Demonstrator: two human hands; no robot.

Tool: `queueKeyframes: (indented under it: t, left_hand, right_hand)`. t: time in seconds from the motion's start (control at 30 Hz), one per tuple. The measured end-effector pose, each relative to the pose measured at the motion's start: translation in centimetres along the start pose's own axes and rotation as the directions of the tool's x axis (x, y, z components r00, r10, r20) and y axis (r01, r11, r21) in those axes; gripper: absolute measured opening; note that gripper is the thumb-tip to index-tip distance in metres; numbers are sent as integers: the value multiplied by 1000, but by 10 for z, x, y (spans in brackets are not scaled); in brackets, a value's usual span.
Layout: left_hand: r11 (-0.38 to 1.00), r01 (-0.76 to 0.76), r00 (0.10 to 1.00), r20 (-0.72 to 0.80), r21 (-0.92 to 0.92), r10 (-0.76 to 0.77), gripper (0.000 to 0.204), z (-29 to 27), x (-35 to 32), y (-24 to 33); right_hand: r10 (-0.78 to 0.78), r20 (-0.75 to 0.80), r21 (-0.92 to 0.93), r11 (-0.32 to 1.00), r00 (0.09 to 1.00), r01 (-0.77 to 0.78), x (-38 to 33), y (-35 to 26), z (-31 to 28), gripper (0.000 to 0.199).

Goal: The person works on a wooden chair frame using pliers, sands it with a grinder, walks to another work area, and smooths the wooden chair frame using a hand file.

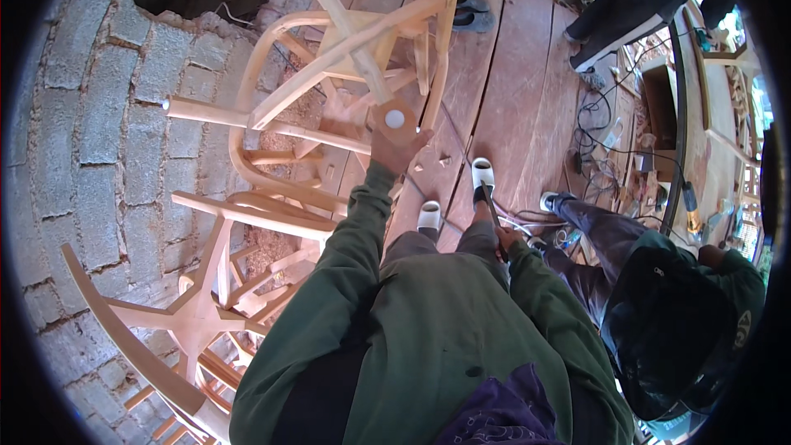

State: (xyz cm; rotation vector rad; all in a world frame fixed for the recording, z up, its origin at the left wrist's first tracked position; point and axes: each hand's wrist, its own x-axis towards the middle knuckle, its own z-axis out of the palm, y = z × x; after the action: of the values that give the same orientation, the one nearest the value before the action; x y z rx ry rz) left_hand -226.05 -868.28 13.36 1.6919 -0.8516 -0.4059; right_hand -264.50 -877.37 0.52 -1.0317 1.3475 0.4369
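My left hand [395,147] reaches forward beside a pale wooden chair frame [350,58]. It grips a tan, flat-looking piece with a white round spot [395,119]; the exact kind is unclear, and most of the fingers are hidden behind it. The thumb sticks out to the right. Down by my right thigh, my right hand [507,239] is closed round a thin dark stick [491,204], which points forward over my right slipper [483,171]. More unfinished chair frames [194,321] lean and stack to my left.
A rough block wall [107,132] runs along the left. Reddish planks [519,74] form the floor. Another person [676,313] crouches or sits close on my right; someone else's legs [614,21] stand ahead. Black cables [589,128] lie tangled beside a cardboard box [659,99].
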Motion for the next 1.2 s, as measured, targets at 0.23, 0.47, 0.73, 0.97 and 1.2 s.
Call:
queueKeyframes:
  t: [0.23,0.47,0.73,0.97,1.2]
  left_hand:
    - [999,6,997,-70,-42,-9,42,2,0,-7]
    - [984,47,998,-42,-169,-55,42,3,1,11]
    - [976,97,995,-6,-195,-100,41,0,1,25]
    - [981,85,996,19,-174,-83,40,-2,0,25]
    - [984,82,996,-4,-160,-84,39,0,0,19]
  right_hand:
    - [40,-29,7,999,999,-39,-4,-8,-8,39]
    - [64,-1,-13,998,998,-64,-7,-10,-9,37]
    - [70,-14,-13,997,997,-70,-8,-10,-6,40]
    - [61,-9,-4,998,998,-61,-11,-13,-6,38]
    - [64,-17,-36,997,998,-64,-13,-17,-5,38]
